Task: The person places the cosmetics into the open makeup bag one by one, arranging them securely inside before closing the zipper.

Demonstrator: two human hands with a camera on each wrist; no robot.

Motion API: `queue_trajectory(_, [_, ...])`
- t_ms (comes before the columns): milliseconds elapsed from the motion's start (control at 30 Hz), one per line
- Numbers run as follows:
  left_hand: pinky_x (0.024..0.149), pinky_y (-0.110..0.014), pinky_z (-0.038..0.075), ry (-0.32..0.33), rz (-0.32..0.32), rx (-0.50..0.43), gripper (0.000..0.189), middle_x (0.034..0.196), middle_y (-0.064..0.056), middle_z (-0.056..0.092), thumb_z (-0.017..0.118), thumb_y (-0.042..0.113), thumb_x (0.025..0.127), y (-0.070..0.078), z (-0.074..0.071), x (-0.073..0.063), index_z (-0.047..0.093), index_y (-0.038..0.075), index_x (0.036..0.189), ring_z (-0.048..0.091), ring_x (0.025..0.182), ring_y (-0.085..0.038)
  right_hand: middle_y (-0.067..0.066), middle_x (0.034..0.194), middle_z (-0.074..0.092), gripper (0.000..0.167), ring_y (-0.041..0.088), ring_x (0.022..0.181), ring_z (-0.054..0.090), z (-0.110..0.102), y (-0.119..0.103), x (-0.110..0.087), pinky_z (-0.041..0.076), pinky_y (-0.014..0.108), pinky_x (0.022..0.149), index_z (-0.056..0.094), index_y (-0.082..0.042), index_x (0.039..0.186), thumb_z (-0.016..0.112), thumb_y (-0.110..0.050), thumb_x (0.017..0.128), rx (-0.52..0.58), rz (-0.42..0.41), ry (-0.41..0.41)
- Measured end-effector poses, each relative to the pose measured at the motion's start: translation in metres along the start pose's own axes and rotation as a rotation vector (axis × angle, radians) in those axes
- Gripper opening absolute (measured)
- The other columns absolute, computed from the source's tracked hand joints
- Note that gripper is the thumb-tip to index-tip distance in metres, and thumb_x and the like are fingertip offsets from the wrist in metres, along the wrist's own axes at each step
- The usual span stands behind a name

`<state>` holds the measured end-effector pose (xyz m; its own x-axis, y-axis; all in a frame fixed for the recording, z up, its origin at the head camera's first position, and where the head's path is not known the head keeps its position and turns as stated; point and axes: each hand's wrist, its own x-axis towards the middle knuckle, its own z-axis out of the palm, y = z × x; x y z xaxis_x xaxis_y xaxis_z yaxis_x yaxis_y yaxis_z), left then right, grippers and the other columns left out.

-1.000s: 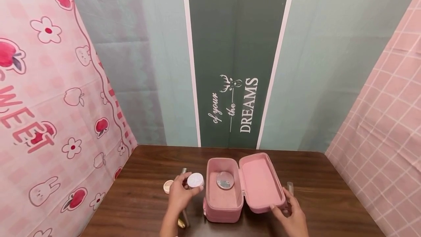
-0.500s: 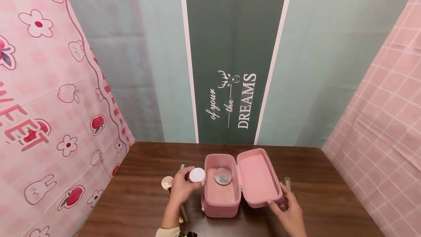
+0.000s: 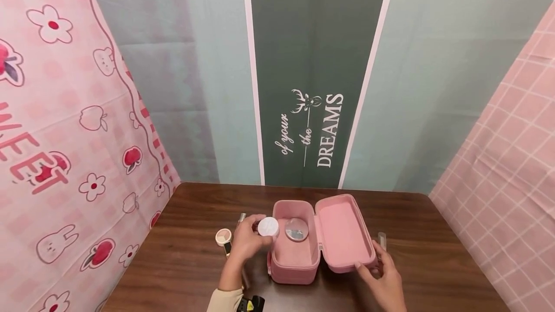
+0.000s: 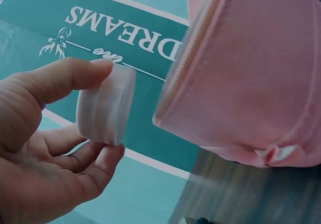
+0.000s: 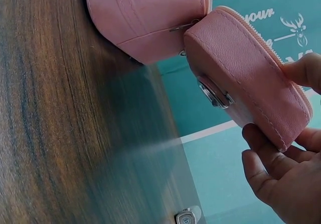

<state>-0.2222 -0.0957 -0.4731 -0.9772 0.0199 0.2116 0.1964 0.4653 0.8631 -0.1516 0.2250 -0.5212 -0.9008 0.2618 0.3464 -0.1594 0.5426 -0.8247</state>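
My left hand (image 3: 248, 243) pinches a small round jar (image 3: 268, 227) with a white lid, thumb on one side and fingers on the other. In the head view the jar overlaps the left rim of an open pink zip case (image 3: 295, 276); the left wrist view has a gap between jar (image 4: 105, 103) and case (image 4: 246, 78). On the case's floor lies a round, clear-topped container (image 3: 297, 229) with a silvery sheen. My right hand (image 3: 383, 280) grips the outer edge of the case's lid (image 3: 344, 235), which is swung out to the right. A metal clasp (image 5: 215, 93) shows on the lid's outside.
Left of my left hand, a round pan of pale powder (image 3: 223, 237) lies on the dark wooden table (image 3: 173, 254), beside slim tubes partly hidden by my forearm. A clear-ended tube (image 3: 382, 240) sits behind my right hand. Fabric hangings surround the table on three sides.
My left hand has carried the jar a little to the right, to the case's left rim. The right hand keeps its hold on the lid. The head view has shifted slightly.
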Motion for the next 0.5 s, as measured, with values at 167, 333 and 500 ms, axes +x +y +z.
queue_trajectory(167, [0.068,-0.037,0.046,-0.069,0.029,0.055,0.051,0.092,-0.010,0.063,0.082,0.006,0.058,0.006,0.000,0.007,0.063,-0.003,0.105,0.056,0.078,-0.021,0.019,0.107,0.055,0.066,-0.001,0.078,0.053,-0.002,0.000,0.002,0.044,0.013,0.065,0.044,0.005,0.130,0.076,-0.010,0.075,-0.016,0.000,-0.011])
queue_trajectory(333, [0.071,-0.038,0.047,-0.187,-0.001,0.000,0.052,0.091,-0.012,0.061,0.082,0.003,0.060,0.011,0.000,0.013,0.060,-0.006,0.106,0.056,0.080,-0.023,0.019,0.107,0.055,0.066,-0.003,0.078,0.052,-0.001,0.000,0.002,0.044,0.014,0.064,0.044,0.006,0.130,0.076,-0.009,0.075,-0.020,0.008,-0.007])
queue_trajectory(500, [0.072,-0.039,0.047,-0.232,-0.033,-0.013,0.051,0.090,-0.012,0.060,0.082,0.002,0.059,0.016,0.004,0.018,0.059,-0.005,0.104,0.054,0.080,-0.023,0.019,0.106,0.055,0.066,-0.004,0.078,0.052,0.000,0.000,0.002,0.046,0.016,0.064,0.043,0.006,0.130,0.076,-0.008,0.075,-0.017,0.018,-0.010])
